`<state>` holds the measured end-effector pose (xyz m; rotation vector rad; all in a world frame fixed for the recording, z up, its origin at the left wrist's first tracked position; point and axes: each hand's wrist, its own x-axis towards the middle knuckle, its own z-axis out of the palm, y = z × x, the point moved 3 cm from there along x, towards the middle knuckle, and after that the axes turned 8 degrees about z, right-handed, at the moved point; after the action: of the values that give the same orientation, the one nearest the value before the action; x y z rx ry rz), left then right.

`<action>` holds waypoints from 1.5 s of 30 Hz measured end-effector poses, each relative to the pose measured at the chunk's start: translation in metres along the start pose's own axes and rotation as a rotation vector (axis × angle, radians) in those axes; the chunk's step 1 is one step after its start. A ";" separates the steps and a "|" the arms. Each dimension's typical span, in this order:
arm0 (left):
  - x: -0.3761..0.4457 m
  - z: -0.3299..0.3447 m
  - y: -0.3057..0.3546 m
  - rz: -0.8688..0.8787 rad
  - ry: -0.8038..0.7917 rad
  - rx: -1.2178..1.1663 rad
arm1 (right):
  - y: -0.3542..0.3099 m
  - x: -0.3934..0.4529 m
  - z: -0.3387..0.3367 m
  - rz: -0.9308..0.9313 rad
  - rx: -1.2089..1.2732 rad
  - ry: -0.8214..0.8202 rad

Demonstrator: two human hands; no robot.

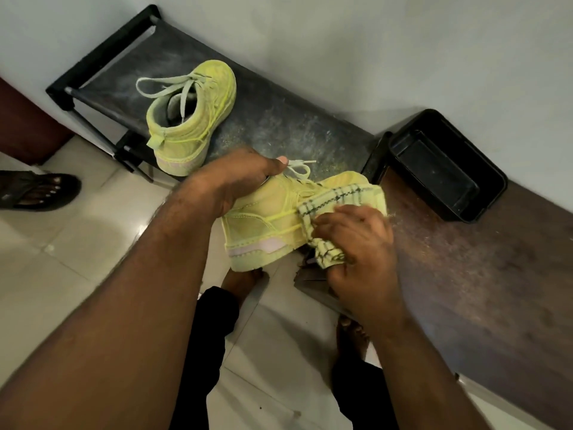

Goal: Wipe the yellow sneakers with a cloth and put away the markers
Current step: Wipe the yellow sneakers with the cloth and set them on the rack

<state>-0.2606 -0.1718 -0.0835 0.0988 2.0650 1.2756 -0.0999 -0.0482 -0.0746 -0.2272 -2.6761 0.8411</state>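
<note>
Both forearms fill the foreground, reaching to a yellow sneaker (273, 218) held up over the front edge of the surfaces, above the tiled floor (62, 259). Going left to right: the left hand (235, 178) is curled closed around the sneaker's collar, fingers apparently inside the opening, likely to steady it and turn its side upward for wiping. Further right, the right hand (356, 243) is bunched tight on a yellow checked cloth (338, 206), pressing it against the toe and side panel. That sneaker is pale yellow with brighter stitching, a pinkish heel strip and loose laces. Its mate, the second sneaker (192, 116), rests on the dusty dark rack (279, 119) against the wall, seemingly waiting its turn. A black tray (446, 166) sits at the desk's (465, 274) back edge; no markers are visible.
</note>
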 end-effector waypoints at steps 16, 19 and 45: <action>0.000 0.002 0.001 0.011 -0.024 0.028 | -0.020 -0.010 0.012 -0.052 0.019 -0.052; -0.002 0.003 0.002 0.016 -0.023 0.026 | -0.048 -0.017 0.030 -0.256 0.028 -0.168; -0.013 0.014 0.012 0.081 -0.321 -0.027 | -0.019 -0.011 0.011 0.106 -0.014 -0.059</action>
<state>-0.2454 -0.1601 -0.0711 0.3553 1.7835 1.2457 -0.0947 -0.0727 -0.0748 -0.3562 -2.7460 0.8743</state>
